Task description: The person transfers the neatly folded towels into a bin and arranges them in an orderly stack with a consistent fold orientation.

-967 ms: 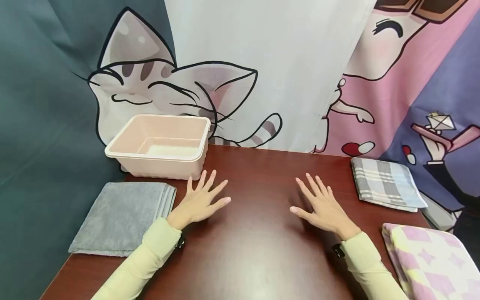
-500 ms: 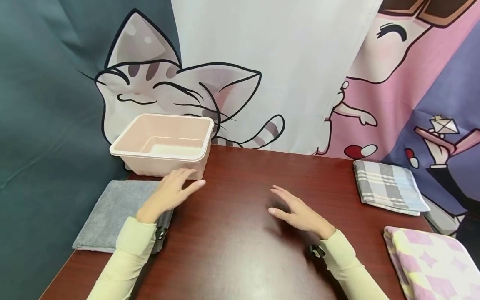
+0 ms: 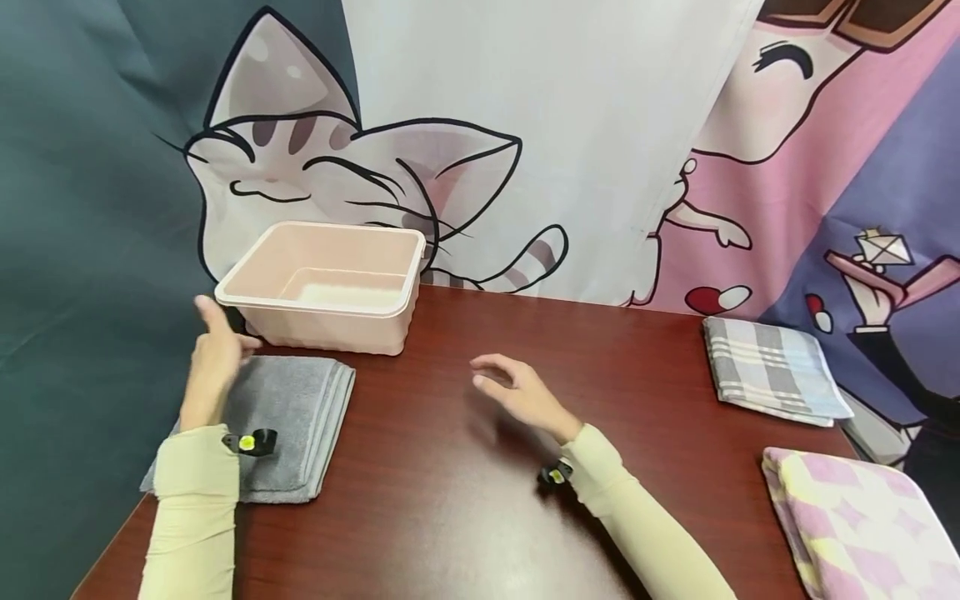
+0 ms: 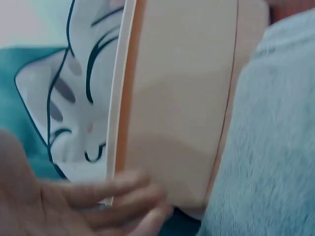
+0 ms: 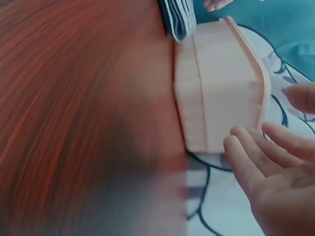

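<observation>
A pale pink plastic basin (image 3: 330, 325) stands upright at the back left of the table, with nothing inside. My left hand (image 3: 212, 358) is beside the basin's left end, above the back left corner of a folded grey towel (image 3: 292, 425). In the left wrist view its fingers (image 4: 123, 196) extend past the end of the basin (image 4: 172, 98), apart from anything held. Over the middle of the table hovers my right hand (image 3: 525, 396), fingers loosely bent and holding nothing. The right wrist view has this hand's fingers (image 5: 251, 157) overlapping the near end of the basin.
A folded grey-and-white checked cloth (image 3: 772, 367) lies at the back right. In front of it is a folded pink-and-yellow patterned blanket (image 3: 862, 525). Behind the brown table (image 3: 450, 500) hangs a cartoon cat curtain (image 3: 600, 125).
My left hand has moved left and back, across the grey towel to the basin's left end. The right hand has moved left toward the middle. Basin and cloths stay in place.
</observation>
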`<state>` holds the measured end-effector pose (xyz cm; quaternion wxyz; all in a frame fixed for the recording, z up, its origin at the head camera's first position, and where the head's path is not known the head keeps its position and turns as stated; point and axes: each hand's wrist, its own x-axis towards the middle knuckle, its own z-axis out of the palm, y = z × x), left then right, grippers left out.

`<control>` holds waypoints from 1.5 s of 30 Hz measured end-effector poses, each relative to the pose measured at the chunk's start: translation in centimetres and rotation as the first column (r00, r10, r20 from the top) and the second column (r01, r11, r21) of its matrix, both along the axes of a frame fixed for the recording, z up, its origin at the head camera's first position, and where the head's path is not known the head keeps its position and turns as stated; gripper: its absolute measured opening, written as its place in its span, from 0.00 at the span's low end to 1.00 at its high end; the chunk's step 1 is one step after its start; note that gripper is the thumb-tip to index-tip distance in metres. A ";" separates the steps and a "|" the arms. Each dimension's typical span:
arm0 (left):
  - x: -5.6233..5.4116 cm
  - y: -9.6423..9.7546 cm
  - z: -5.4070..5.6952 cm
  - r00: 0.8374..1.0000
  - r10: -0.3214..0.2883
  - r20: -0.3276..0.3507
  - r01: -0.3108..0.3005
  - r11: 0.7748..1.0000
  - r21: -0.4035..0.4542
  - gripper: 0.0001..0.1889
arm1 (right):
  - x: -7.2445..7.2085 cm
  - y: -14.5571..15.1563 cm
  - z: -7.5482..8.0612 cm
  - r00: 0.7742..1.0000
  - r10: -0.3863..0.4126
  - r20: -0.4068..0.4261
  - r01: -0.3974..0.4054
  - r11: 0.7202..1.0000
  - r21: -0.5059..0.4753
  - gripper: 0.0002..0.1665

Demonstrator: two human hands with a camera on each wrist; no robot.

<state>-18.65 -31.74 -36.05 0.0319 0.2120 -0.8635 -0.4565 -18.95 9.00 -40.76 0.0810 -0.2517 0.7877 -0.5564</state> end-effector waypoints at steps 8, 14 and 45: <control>-2.8 -2.4 -2.1 0.981 0.089 -0.171 0.020 0.836 0.549 0.45 | -4.4 -4.8 -3.0 0.987 -0.148 -0.058 0.148 0.989 -0.012 0.16; -3.1 -3.0 -2.5 0.964 0.092 -0.250 0.124 0.676 0.726 0.40 | -7.0 -8.4 -2.5 0.989 -0.140 -0.049 0.143 0.989 0.040 0.29; -4.5 -3.2 -4.5 0.966 0.043 -0.254 0.213 0.419 0.883 0.47 | -6.4 -12.2 -2.8 0.988 -0.093 0.127 0.100 0.994 -0.049 0.45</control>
